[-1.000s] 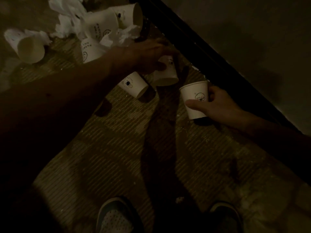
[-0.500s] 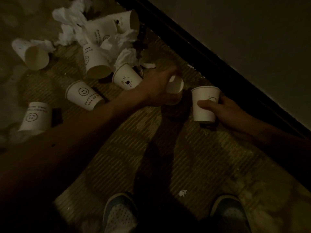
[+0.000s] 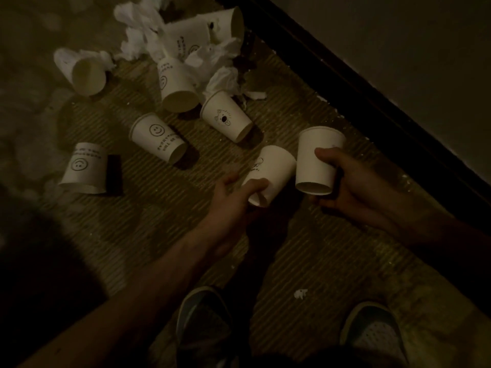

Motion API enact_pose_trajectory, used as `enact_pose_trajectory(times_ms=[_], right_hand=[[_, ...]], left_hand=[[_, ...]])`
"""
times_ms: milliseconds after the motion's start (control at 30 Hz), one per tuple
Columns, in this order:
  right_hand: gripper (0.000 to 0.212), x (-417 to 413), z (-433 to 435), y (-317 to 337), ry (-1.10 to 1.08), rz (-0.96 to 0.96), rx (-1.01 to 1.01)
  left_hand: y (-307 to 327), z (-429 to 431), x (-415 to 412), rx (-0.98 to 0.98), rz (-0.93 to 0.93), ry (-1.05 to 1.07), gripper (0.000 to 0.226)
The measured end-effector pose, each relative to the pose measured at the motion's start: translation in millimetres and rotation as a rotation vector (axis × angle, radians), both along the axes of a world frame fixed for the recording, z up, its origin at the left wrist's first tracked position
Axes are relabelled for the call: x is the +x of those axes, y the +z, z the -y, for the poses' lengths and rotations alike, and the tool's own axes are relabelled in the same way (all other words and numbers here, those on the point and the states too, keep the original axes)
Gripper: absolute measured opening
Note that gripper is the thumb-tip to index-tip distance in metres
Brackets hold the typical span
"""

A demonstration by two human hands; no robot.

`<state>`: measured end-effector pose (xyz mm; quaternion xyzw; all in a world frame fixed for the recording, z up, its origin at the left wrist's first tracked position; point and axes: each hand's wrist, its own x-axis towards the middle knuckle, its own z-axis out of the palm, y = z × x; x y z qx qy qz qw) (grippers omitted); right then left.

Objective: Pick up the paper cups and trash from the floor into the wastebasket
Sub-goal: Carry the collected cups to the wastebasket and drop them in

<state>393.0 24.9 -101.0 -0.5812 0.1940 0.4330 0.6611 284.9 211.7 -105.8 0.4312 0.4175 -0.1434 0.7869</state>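
My left hand [image 3: 233, 193] grips a white paper cup [image 3: 273, 171] near its bottom, tilted toward the right. My right hand [image 3: 348, 181] holds a second white cup [image 3: 317, 158] upright, close beside the first. Several more printed cups lie on the floor: a smiley cup [image 3: 159, 138], an animal-print cup [image 3: 225, 116], an upside-down cup [image 3: 83, 168], a cup [image 3: 176, 85] by the tissues and one [image 3: 79, 71] at the far left. Crumpled white tissues [image 3: 148, 27] are heaped at the top. No wastebasket is in view.
A dark baseboard [image 3: 372, 96] runs diagonally along the wall at the right. My two shoes [image 3: 204, 322] [image 3: 374, 333] stand at the bottom edge. A small white scrap [image 3: 300, 293] lies between them. A dark small object [image 3: 114, 173] sits beside the upside-down cup.
My left hand lifted a cup from the pile and drew it back toward me, next to the cup in my right hand. The view shifted, showing more cups at the left.
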Motion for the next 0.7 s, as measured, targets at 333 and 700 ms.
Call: enact_pose_trajectory(times_ms=[333, 700], right_hand=[[0.056, -7, -32, 20, 0.117, 0.0, 0.179], [0.066, -16, -37, 22, 0.153, -0.175, 0.341]], left_hand=[[16, -17, -5, -0.09, 0.136, -0.139, 0.084], [14, -39, -6, 0.384, 0.245, -0.505, 0.078]])
